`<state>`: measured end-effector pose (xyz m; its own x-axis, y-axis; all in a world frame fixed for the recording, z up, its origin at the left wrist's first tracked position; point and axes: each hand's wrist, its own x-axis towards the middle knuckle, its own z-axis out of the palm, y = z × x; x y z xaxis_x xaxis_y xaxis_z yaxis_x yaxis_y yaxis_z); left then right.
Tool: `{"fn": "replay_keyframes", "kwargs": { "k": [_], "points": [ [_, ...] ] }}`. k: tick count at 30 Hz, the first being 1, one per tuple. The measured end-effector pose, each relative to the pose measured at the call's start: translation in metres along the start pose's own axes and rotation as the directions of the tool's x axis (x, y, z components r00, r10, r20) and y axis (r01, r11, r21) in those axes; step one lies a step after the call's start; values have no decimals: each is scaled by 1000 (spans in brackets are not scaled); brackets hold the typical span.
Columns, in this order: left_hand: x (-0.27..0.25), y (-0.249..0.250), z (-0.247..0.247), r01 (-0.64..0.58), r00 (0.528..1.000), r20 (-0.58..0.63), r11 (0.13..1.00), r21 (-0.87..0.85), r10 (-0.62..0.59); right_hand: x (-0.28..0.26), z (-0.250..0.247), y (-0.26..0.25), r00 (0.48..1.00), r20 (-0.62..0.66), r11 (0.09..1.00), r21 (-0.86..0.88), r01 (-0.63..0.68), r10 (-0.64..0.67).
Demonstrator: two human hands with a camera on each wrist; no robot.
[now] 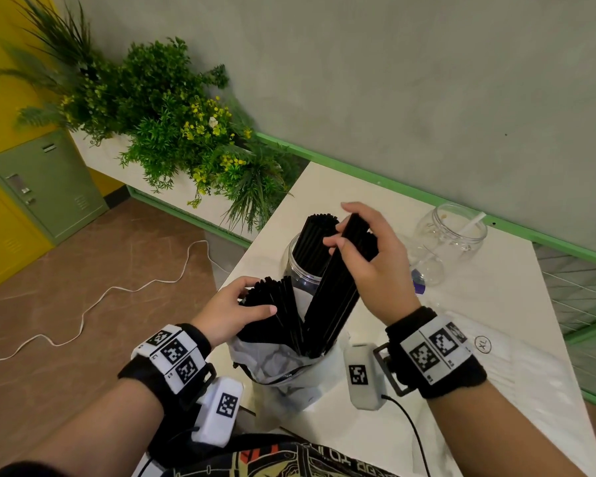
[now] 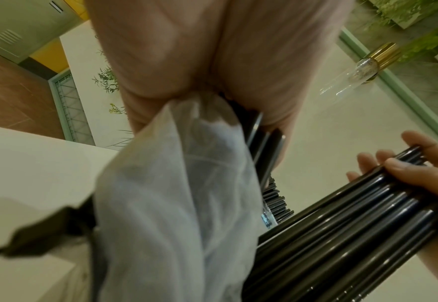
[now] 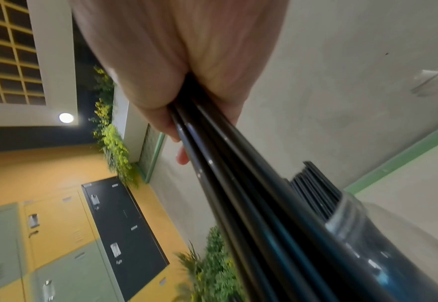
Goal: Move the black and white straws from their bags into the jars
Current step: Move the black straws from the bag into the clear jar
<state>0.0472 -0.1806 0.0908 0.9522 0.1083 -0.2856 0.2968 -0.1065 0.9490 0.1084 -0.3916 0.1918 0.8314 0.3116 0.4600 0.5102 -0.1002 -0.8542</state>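
Observation:
A translucent plastic bag (image 1: 276,366) of black straws stands on the white table (image 1: 496,339) in front of me. My left hand (image 1: 236,309) grips the bag's top together with the straws (image 1: 276,304) left inside it. My right hand (image 1: 369,256) grips a thick bundle of black straws (image 1: 331,301), its lower end still in the bag; the same bundle (image 3: 251,194) fills the right wrist view. Behind them stands a clear jar (image 1: 305,270) holding black straws (image 1: 319,232). A second clear jar (image 1: 449,232) at the back right holds one white straw (image 1: 473,222).
A planter of green plants (image 1: 172,125) stands beyond the table's far left corner. Green and yellow lockers (image 1: 45,187) line the left wall, and a white cable (image 1: 100,297) lies on the floor. A flat white bag marked XL (image 1: 482,344) lies on the table at right.

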Motion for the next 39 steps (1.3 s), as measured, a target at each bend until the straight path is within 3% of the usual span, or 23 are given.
{"fn": "replay_keyframes", "kwargs": {
  "k": [10,13,19,23,31,34,39],
  "points": [
    [3,-3,-5,41,999,11,999,15,-41,37,-26,-24,993,-113,999,21,31,-29],
    [3,-2,-5,38,999,8,999,18,-39,45,-28,-33,981,-173,995,18,96,-92],
    [3,-1,-5,24,1000,9,999,32,-24,63,-24,-43,886,-355,951,-38,305,-299],
    [4,-3,-6,27,1000,6,999,38,-27,70,-14,-37,835,-431,936,-81,342,-343],
    [4,-3,-9,26,1000,0,999,27,-26,52,-9,-1,886,-379,957,-215,195,-266],
    [5,-5,-11,29,1000,5,999,26,-29,45,-6,1,890,-324,935,-259,241,-319],
    [8,-7,-14,35,999,6,998,42,-35,40,-5,-4,840,-223,855,-299,424,-495]
  ]
}}
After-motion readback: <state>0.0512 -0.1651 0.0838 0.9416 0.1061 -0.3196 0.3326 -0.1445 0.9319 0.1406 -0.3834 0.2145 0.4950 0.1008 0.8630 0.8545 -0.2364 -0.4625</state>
